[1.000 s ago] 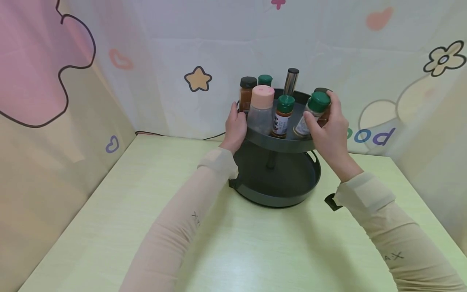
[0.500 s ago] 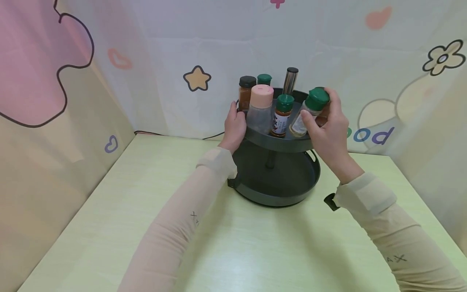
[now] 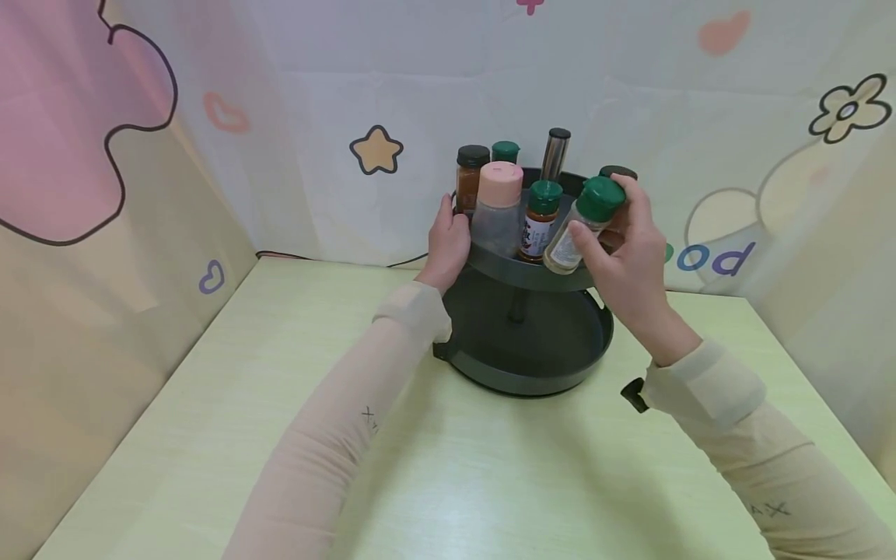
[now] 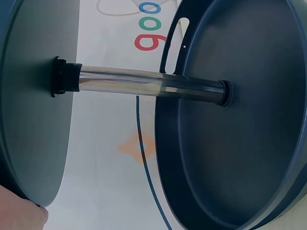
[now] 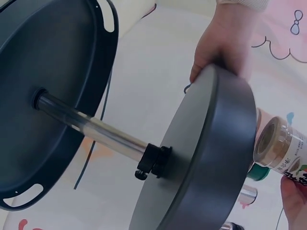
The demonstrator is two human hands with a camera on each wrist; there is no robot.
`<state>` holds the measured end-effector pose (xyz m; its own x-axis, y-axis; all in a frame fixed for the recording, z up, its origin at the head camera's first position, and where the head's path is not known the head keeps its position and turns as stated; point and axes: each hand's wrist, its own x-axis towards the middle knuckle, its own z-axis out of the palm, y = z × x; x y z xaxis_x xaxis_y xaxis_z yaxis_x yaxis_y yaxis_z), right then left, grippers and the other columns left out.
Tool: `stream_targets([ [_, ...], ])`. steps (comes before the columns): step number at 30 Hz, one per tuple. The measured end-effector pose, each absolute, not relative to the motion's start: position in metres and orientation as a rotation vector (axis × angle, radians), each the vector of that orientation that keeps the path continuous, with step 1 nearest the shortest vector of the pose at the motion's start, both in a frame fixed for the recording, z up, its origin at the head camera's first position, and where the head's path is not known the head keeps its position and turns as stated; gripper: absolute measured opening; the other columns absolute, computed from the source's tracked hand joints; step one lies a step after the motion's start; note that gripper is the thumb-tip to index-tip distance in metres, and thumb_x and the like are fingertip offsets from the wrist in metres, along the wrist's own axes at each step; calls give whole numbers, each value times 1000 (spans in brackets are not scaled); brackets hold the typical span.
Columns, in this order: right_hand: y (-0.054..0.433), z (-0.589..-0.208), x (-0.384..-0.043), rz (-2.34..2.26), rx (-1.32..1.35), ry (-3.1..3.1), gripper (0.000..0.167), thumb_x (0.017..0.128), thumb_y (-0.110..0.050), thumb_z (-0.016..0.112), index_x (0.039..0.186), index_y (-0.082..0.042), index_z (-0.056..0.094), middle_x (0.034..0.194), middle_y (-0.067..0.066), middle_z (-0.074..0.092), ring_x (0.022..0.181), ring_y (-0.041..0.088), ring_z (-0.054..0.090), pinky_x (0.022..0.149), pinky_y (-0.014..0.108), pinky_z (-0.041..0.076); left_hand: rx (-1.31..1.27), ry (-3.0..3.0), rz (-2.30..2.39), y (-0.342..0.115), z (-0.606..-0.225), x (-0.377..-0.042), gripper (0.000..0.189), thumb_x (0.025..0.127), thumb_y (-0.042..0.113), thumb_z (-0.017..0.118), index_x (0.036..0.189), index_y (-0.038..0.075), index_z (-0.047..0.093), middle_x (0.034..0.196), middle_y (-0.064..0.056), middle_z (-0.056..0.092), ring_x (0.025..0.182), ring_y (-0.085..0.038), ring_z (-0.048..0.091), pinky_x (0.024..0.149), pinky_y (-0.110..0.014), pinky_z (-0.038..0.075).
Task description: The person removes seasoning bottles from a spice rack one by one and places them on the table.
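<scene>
My right hand (image 3: 630, 268) holds a spice jar (image 3: 568, 247) with a green cap between thumb and fingers. The jar leans, cap to the right, and its base overlaps the front rim of the upper tray (image 3: 518, 272). In the right wrist view, the base of the labelled jar (image 5: 280, 148) shows just past the tray's wall. My left hand (image 3: 448, 245) grips the left side of that tray's rim, its fingertips (image 4: 41, 215) at the edge. A smaller green-capped spice jar (image 3: 537, 233) and a pink-capped bottle (image 3: 498, 218) stand on the tray between my hands.
Behind stand a black-capped brown jar (image 3: 469, 183), another green-capped jar (image 3: 505, 152) and a slim metallic cylinder (image 3: 556, 155). A dark lid (image 3: 618, 171) shows behind my right hand. A pole (image 4: 144, 82) joins the upper tray to the lower tray (image 3: 518, 381) on the table.
My right hand has brought the spice jar left and toward the tray's front, tilting it further. The left hand keeps its grip on the tray rim.
</scene>
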<state>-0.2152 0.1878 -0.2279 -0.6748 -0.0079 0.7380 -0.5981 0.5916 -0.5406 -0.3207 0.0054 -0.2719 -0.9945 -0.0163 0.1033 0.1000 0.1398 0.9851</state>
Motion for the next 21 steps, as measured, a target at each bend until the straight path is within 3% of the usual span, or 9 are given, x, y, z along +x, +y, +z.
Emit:
stream_targets([
  [7,184,-230,-206,1062,556,-2107,53,81,-10,60,128,-6,35,107,16,59,82,-11,51,75,7,43,-93,-2324,-1975,4,-272,-321,53,94,20,23,144,15,5,150,2,8,137,-11,9,111,-30,14],
  [15,182,-232,-197,1264,604,-2124,53,80,-4,59,126,-6,32,110,16,54,86,0,54,72,10,45,-126,-2342,-1960,4,-273,-321,54,94,20,23,144,15,3,150,3,8,137,-10,9,111,-30,14],
  [21,180,-236,-190,1288,588,-2198,56,77,-1,61,124,-1,31,107,16,55,82,-1,55,72,9,46,-127,-2347,-1959,2,-272,-321,54,94,20,23,144,15,3,150,3,8,137,-10,9,111,-30,14],
])
